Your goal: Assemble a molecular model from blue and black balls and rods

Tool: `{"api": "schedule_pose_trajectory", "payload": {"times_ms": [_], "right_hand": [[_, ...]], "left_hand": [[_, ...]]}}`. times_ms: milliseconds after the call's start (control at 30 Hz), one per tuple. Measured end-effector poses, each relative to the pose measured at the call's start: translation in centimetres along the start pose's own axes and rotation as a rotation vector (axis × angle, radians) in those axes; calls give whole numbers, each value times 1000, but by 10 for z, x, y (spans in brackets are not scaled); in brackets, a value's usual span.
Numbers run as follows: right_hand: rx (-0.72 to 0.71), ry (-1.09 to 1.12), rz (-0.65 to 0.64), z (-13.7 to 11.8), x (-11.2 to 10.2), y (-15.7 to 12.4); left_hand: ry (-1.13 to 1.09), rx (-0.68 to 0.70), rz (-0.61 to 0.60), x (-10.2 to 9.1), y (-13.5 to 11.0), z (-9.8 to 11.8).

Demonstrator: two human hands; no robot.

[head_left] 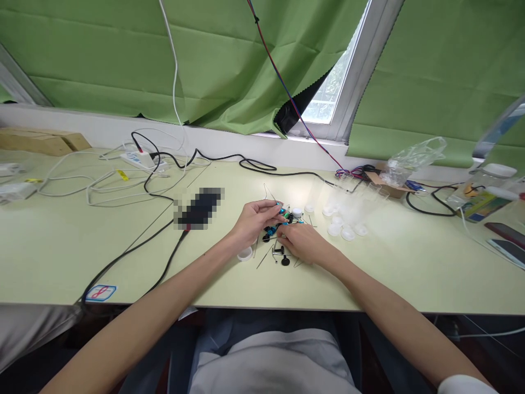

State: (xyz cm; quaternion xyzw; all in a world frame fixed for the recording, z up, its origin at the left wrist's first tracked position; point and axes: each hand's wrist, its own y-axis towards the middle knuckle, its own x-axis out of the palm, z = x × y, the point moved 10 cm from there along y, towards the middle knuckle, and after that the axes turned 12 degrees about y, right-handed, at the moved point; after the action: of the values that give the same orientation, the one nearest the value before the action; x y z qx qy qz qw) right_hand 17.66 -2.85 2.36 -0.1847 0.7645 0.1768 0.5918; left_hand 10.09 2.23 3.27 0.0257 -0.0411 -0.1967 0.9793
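Note:
My left hand (255,220) is closed, thumb and fingers pinching a small shiny blue part (281,208) above a pile. My right hand (302,241) is bent over the right side of the same pile, its fingers curled down; what they hold, if anything, is hidden. The pile mixes blue, green and black small parts (270,230) with thin metal rods. In front of the hands lie a black round knob (285,261) and a thin metal rod (264,257). A white cap (297,212) sits behind the fingers, and a white ring-shaped lid (245,253) lies below my left hand.
Several translucent white caps (348,233) lie to the right, with clear cups (379,191) behind them. A blurred dark device (200,209) with a black cable (174,260) is at left. A power strip (141,158), cardboard box (391,186) and phone (508,251) lie farther out.

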Motion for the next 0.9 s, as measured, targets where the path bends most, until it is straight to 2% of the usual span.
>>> {"api": "schedule_pose_trajectory", "payload": {"times_ms": [300,767,900], "right_hand": [[18,-4,21,5,-2,0],[75,131,222,27,-19,-2],[26,276,296,33,-27,-2]], "left_hand": [[-17,8,-7,1,1,0],[3,-5,-6,-1,1,0],[8,-1,3,-2,2,-1]]}}
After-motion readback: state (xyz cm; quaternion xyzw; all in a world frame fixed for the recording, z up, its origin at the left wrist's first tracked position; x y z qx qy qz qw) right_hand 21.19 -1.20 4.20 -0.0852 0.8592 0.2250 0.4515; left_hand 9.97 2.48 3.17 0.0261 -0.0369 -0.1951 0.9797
